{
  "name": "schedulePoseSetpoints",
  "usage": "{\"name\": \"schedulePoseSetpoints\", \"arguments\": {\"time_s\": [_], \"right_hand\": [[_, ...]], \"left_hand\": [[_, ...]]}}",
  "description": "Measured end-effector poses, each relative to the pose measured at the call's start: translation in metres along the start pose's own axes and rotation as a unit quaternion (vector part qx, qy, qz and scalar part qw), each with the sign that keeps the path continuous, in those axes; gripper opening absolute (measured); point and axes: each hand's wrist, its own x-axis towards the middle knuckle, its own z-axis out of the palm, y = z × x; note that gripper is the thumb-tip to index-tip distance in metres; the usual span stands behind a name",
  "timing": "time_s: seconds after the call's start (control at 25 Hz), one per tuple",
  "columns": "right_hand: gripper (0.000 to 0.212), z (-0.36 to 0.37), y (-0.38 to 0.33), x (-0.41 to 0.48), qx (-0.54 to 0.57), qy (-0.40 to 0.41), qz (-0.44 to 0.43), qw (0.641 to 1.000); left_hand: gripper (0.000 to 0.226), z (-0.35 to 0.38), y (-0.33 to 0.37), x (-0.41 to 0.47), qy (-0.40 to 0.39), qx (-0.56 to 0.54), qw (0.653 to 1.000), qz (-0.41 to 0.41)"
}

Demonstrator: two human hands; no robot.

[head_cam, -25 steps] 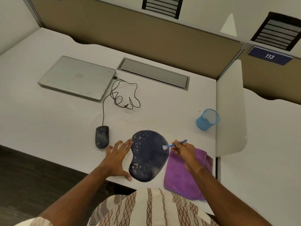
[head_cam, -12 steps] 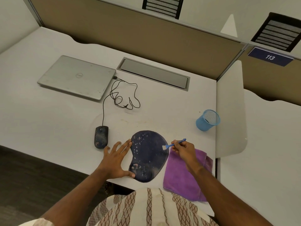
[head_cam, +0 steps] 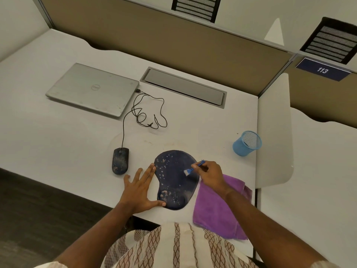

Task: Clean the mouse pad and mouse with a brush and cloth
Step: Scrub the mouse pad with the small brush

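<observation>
A dark blue mouse pad (head_cam: pixel 173 182) speckled with pale dust lies near the desk's front edge. My left hand (head_cam: pixel 140 188) lies flat on the desk, fingers straight, thumb and fingertips touching the pad's left rim. My right hand (head_cam: pixel 211 174) pinches a small blue brush (head_cam: pixel 193 168) whose white bristles touch the pad's right half. A purple cloth (head_cam: pixel 216 211) lies right of the pad, partly under my right forearm. A dusty black wired mouse (head_cam: pixel 120 161) sits to the left of the pad.
A closed silver laptop (head_cam: pixel 92 88) lies at the back left, with the mouse cable (head_cam: pixel 148 115) coiled beside it. A blue mesh cup (head_cam: pixel 246 143) stands at the right. A grey cable hatch (head_cam: pixel 183 87) sits by the partition wall. The desk edge is just below the pad.
My right hand has moved the brush leftward, from the pad's right edge further onto its surface. My left hand has stayed against the pad's left rim.
</observation>
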Motion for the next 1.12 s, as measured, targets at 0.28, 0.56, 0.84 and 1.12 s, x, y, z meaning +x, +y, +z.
{"name": "schedulePoseSetpoints", "arguments": {"time_s": [0.28, 0.56, 0.84, 1.12], "right_hand": [[0.016, 0.029, -0.030, 0.001, -0.112, -0.101, -0.099, 0.984], [0.024, 0.027, -0.028, -0.007, -0.240, -0.149, -0.145, 0.948], [0.025, 0.010, 0.004, -0.027, -0.243, -0.166, -0.096, 0.951], [0.022, 0.007, -0.009, -0.030, -0.116, -0.080, -0.091, 0.986]], "left_hand": [[0.134, -0.007, -0.008, 0.006, 0.003, 0.002, 1.000, -0.011], [0.133, -0.005, -0.009, 0.006, 0.003, 0.000, 1.000, -0.011], [0.132, -0.007, -0.007, 0.006, -0.007, 0.009, 1.000, -0.019], [0.134, -0.005, -0.008, 0.006, -0.005, 0.005, 1.000, -0.018]]}}
